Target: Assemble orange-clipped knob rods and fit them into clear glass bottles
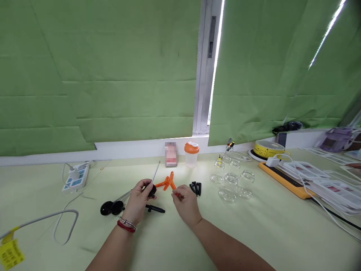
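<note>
My left hand (137, 201) is closed around a thin metal rod (155, 173) with a black round base (152, 191); the rod points up and away. My right hand (186, 205) pinches the near end of an orange plastic piece (172, 184), its fingertips partly hiding it. More orange pieces (161, 184) lie just beyond, between the hands. Left of my left wrist rest other black discs (106, 208) with metal rods. A black pen-like part (155, 209) lies below my left fingers. Several small black pieces (199, 189) sit right of my right hand.
Several clear glass-like cups (231, 178) stand at the right, with screwdrivers (229, 145) behind. An orange-lidded cup (191, 154) and a pixelated box (170, 154) stand at the back. A power strip (77, 177) and cable are left; an orange-edged board (284, 180) and card stacks are right.
</note>
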`<state>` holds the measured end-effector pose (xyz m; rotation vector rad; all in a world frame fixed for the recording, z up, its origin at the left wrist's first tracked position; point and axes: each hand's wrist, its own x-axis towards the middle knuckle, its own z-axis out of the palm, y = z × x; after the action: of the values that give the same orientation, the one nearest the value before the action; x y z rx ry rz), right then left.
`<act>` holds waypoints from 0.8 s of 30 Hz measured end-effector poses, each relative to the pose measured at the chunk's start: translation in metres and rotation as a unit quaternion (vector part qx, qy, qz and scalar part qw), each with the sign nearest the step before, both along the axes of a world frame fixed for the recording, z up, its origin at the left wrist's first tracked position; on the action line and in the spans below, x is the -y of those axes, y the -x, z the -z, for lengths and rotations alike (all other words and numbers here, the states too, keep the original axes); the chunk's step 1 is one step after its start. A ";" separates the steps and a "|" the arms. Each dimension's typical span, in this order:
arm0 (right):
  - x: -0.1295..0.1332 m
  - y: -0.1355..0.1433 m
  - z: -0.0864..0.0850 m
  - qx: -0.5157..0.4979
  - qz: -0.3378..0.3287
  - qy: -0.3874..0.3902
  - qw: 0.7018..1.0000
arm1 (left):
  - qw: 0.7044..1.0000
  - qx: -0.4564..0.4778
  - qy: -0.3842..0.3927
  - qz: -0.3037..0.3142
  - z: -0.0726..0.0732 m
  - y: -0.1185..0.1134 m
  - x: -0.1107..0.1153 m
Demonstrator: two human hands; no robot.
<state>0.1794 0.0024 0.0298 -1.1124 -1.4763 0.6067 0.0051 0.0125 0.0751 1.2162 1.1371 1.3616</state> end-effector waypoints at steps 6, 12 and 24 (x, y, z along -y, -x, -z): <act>0.011 -0.038 -0.008 -0.301 -0.029 0.180 0.936 | 0.996 -0.090 -0.005 0.028 0.002 -0.005 0.005; 0.028 -0.088 0.014 -0.407 -0.047 0.252 0.877 | 0.978 -0.174 -0.001 0.117 0.011 -0.022 0.016; 0.028 -0.096 0.012 -0.481 -0.072 0.303 0.820 | 0.949 -0.262 -0.014 0.174 0.028 -0.040 0.020</act>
<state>0.2757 -0.0257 0.0180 -0.9024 -0.4613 1.5502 0.0455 -0.0075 0.0470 1.7697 1.1822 0.8079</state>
